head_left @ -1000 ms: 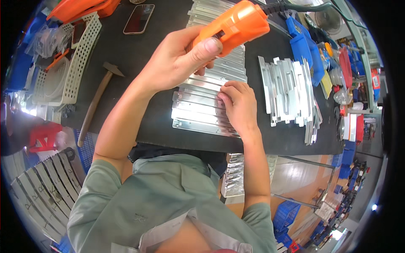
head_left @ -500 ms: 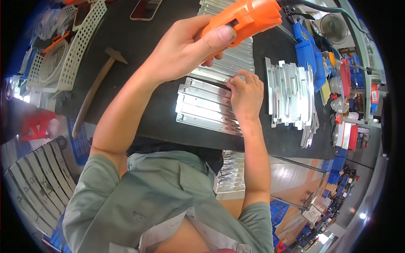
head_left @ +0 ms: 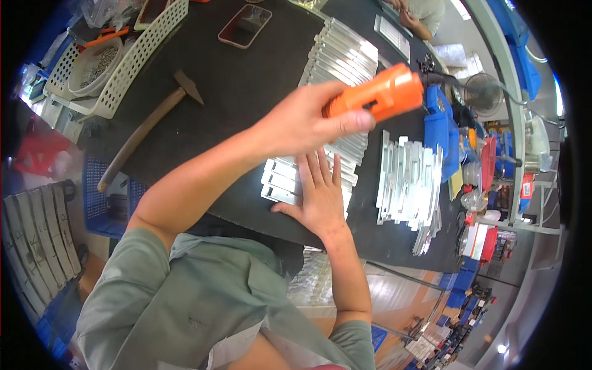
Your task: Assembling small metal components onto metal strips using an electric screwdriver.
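Strips first: shiny metal ones, laid side by side in a long row down the middle of the black tabletop, reaching from the far side to close by the near edge. Orange tool up over the row, firmly gripped in the left hand, with the thumb along its side and most of the other fingers out of sight. Right hand laid flat over the near end of the row, palm down, fingers straight and spread, not gripping anything.

Main worry: strips sliding or fanning out under that palm. Would only take an uneven push, or too much weight on one end. No clamp or stop visible around the row, so probably just the hand for holding things square.

Second worry: tool very near those spread fingertips. Working end hidden behind the left hand, so can't tell whether touching metal or clear of it. Could nick a finger after a slip off a smooth edge or a bit of bad aim.

Also not thrilled about the stacked pile to the right, heaped unevenly near the blue bin. Could slump toward the near edge after one careless bump. Same with the hammer on the left, handle apparently poking past the near edge: easy to catch with an elbow.
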The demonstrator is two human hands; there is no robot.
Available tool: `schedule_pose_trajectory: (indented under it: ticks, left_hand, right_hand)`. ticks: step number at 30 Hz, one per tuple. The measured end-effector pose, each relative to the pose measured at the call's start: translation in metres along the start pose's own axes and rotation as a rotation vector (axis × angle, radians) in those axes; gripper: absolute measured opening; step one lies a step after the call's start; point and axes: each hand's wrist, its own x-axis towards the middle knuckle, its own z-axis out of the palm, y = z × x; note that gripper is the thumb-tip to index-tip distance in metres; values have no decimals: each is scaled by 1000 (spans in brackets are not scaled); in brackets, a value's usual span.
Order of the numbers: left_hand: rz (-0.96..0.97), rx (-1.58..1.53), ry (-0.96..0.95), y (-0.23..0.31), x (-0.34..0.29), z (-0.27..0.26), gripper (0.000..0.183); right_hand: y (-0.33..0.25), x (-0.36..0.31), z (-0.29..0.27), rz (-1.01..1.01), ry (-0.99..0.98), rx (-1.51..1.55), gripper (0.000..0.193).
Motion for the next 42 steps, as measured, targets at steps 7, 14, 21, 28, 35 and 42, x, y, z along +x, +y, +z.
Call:
schedule_pose_trajectory:
  ticks: [7,14,21,28,35,42]
  left_hand:
    - [-144,410,-241,38,-17,15,63]
    - [113,278,-344,40,-15,43,57]
    - [151,862,187,-86,163,-31,69]
    - [-121,1126,223,-178,260,-66,97]
    - [-219,1105,79,-201,297,-55,99]
    - [-91,1021,38,-197,301,-34,91]
  right_hand:
    - [2,-15,-27,372,82,1474,133]
    - [-11,3,-33,439,772,1938,96]
    - [74,-22,-46,217,481,1868,67]
    - [157,-25,-49,-531,264,2314,84]
    - [173,-32,-28,-360,487,2368,71]
    - [169,-13,-25,-335,429,2358,69]
